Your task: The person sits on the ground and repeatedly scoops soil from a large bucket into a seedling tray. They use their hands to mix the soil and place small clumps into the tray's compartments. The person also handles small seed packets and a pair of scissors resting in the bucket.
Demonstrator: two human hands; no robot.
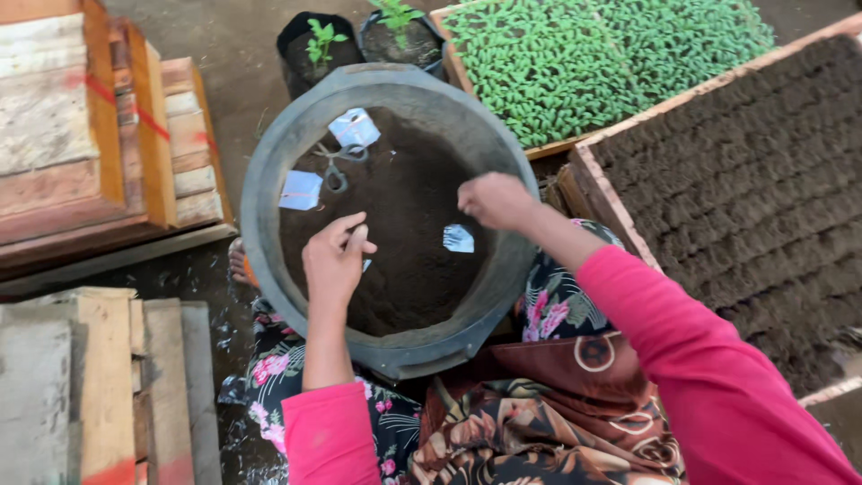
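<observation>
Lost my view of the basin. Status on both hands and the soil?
Left hand over the soil, fingertips pinched; contents hidden. Right hand curled above it. Basin in lap. Scissors and small packets lie on the soil.

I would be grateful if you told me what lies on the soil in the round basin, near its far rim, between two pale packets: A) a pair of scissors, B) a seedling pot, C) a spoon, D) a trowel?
A: a pair of scissors lies on the dark soil inside the grey basin, its ring handles visible between two pale packets.
</observation>
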